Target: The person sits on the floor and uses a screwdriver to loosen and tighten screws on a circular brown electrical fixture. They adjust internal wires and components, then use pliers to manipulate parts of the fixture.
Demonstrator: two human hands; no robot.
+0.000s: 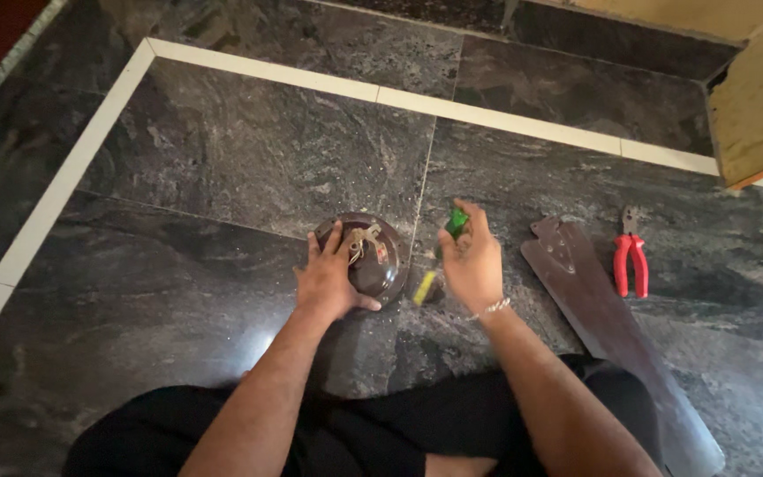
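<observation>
On dark floor, left hand (327, 281) atop round fan motor (371, 256) — right hand (472, 262) gripping screwdriver (441, 254)

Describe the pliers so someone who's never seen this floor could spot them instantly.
Start at the dark stone floor and find the long flat fan blade lying to the right of the person's right hand. The pliers lie just beyond that blade's wide end, untouched. Their bright red handles set them apart from everything nearby.

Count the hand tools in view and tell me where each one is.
2. A green-handled screwdriver is held in the right hand, beside the round brown fan motor housing. Red-handled pliers lie on the floor right of the fan blade. Others may be outside the view.
</observation>
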